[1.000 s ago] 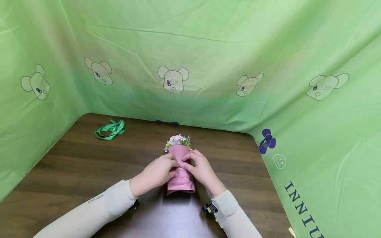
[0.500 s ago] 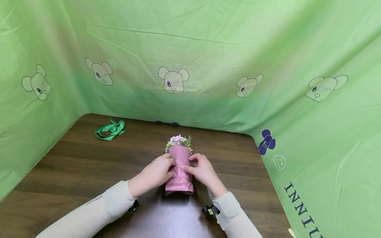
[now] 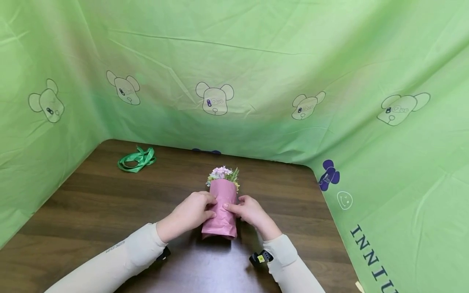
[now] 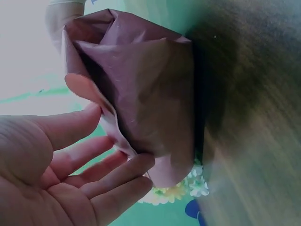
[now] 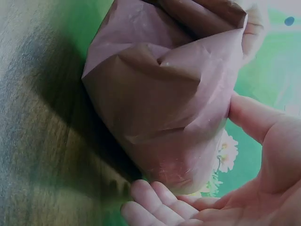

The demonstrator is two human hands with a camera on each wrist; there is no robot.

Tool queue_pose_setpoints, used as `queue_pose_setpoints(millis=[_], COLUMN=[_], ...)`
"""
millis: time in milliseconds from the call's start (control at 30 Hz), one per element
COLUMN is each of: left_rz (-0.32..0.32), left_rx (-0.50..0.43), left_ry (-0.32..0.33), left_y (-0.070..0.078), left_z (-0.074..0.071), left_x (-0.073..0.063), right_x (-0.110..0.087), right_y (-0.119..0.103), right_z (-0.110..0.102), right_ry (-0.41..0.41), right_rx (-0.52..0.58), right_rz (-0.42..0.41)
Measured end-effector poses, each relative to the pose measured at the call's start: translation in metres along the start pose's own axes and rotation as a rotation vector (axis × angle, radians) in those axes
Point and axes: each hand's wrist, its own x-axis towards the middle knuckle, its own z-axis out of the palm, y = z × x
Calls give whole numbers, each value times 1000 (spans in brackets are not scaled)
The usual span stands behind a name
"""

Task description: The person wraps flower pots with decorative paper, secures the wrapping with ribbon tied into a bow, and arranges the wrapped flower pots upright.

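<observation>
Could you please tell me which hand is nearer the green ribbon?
The left hand, touching the left side of the pink wrapping, is nearer the green ribbon; the right hand, at the wrapping's other side, is farther away.

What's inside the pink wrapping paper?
At its far end, pale flowers and a green sprig stick out of the pink wrapping paper. Farther in, the paper covers everything, including any stems; the near end shows only folds and shadow.
</observation>
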Motion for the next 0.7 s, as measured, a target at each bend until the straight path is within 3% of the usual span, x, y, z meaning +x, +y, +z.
queue_pose_setpoints(millis=[333, 500, 600, 700], left_rz=[-55, -55, -51, -48], left_rx=[-50, -56, -61, -57], left_ry=[-31, -22, -15, 3], left_y=[-5, -7, -8, -9], left_z=[-1, 0, 3, 4], left_x=[2, 1, 0, -1], right_x=[3, 2, -2, -4], right_y=[6, 7, 6, 4], right_z=[-3, -5, -6, -5], right_ry=[-199, -243, -152, 21], right_rx=[240, 272, 161, -62], right_rz=[36, 40, 5, -123])
